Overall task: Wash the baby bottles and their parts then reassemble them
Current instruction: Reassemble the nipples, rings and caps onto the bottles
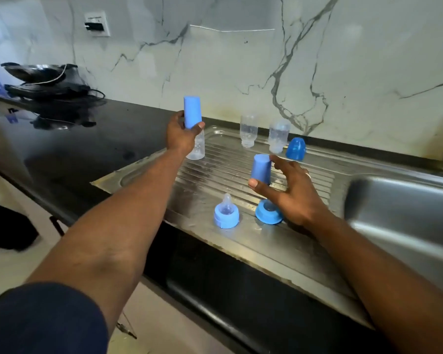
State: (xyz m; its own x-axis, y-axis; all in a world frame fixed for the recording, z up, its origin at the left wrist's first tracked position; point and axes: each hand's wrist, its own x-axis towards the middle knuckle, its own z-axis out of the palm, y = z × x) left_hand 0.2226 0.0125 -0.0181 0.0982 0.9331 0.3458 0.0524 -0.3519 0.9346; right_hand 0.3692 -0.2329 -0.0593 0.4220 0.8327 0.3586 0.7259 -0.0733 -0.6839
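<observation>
My left hand (pixel 180 135) grips an assembled baby bottle (pixel 193 129) with a tall blue cap, clear body down, at the drainboard's far left. My right hand (pixel 289 192) pinches a second blue cap (pixel 261 169) between thumb and fingers above the ribbed drainboard (pixel 215 172). Below it lies a blue screw ring (pixel 267 213). To its left stands a blue ring with a clear teat (pixel 226 213). Two clear bottle bodies (pixel 248 130) (pixel 278 135) stand upside down at the back, with a darker blue cap (pixel 295 148) beside them.
The sink basin (pixel 399 200) opens at the right. A black counter (pixel 74 139) runs left, carrying a dark appliance with a cable (pixel 44 80). A marble wall (pixel 241 60) with a socket stands behind. The counter's front edge drops to the floor.
</observation>
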